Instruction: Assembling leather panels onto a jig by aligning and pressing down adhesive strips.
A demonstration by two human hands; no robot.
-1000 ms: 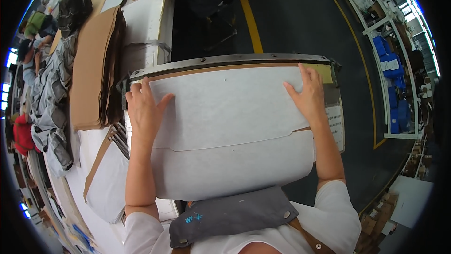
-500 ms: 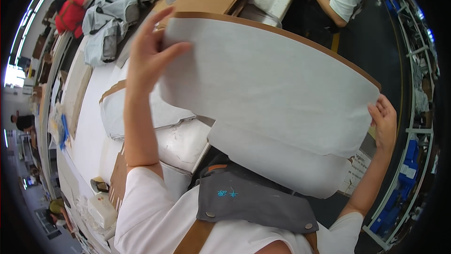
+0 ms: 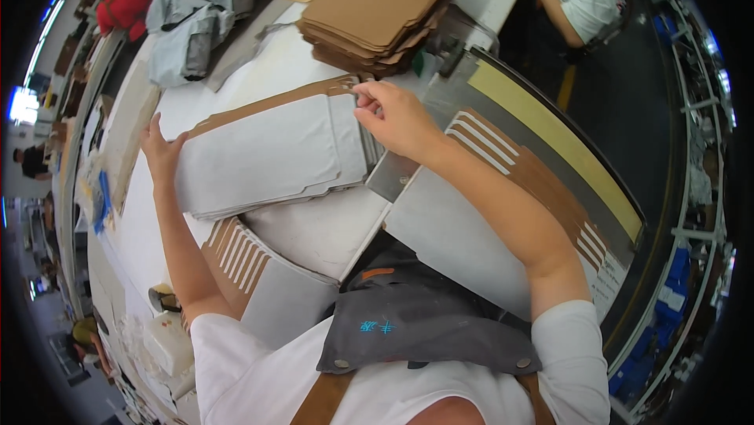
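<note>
A stack of flat white panels with brown strips along the far edge lies on the worktable in front of me. My left hand is at the stack's left end, fingers and thumb apart. At the stack's far right corner is my right hand, its fingers curled in; what they pinch, if anything, is hidden. Fanned white panels with brown strips lie under my right forearm, on a grey metal plate with a yellow band. More fanned panels rest near my left forearm.
A pile of brown sheets stands beyond the stack. Grey fabric pieces are heaped at the far left. A co-worker in white is at the far right. A shelf rack with blue bins runs along the right side.
The large white panel held up between both hands is no longer raised. Both hands have come down to the stack, the right moving far to the left, uncovering the fanned panels and metal plate.
</note>
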